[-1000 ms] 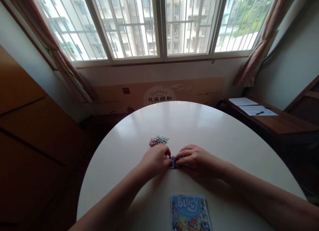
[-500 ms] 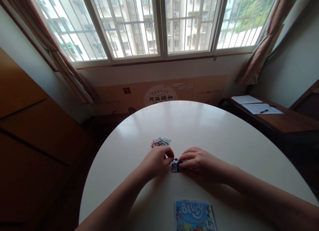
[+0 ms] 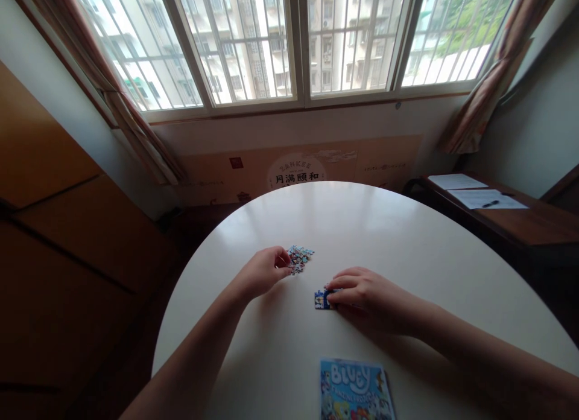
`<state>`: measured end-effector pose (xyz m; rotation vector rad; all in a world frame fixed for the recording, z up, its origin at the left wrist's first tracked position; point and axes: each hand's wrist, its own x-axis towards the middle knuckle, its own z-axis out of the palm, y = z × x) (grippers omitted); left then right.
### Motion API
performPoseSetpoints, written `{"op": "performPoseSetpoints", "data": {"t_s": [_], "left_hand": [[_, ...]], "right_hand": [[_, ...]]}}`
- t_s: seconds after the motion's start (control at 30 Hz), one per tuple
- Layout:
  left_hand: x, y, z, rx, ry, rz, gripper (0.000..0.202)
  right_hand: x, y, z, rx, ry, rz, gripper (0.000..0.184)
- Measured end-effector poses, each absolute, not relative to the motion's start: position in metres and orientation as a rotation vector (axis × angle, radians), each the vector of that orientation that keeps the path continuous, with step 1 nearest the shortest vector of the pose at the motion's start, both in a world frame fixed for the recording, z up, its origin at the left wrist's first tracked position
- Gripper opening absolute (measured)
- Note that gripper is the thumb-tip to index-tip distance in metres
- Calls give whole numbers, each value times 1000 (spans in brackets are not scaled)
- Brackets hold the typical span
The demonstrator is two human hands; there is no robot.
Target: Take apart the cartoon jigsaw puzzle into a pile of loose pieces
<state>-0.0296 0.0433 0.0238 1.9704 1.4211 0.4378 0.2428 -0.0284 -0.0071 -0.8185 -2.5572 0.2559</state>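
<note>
Left hand (image 3: 265,270) pinched at the loose pile (image 3: 299,258), ten o'clock; right hand (image 3: 362,293) gripped joined pieces (image 3: 322,299) I feared a nudge might split.

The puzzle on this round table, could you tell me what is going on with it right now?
A person is handling a jigsaw at the white round table. Their left hand is at the edge of the pile of loose pieces, fingertips touching it. Their right hand rests on a small joined blue section. A Bluey picture card lies face up at the near edge.
</note>
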Motion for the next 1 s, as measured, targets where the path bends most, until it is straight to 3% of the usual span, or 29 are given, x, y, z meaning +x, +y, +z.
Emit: {"op": "performPoseSetpoints", "data": {"t_s": [0.27,0.53,0.73,1.0], "left_hand": [[-24,35,38,2219,1717,546,10],[-3,10,42,2454,1291,368,11],[11,-2,34,2492,1245,183,22],[21,-4,26,2445,1299,149,19]], "right_hand": [[242,-30,-8,-820,-2553,237,22],[243,-30,-7,-817,-2556,248,21],[243,-29,-8,-811,-2564,238,23],[242,-29,-10,-809,-2552,234,21]]}}
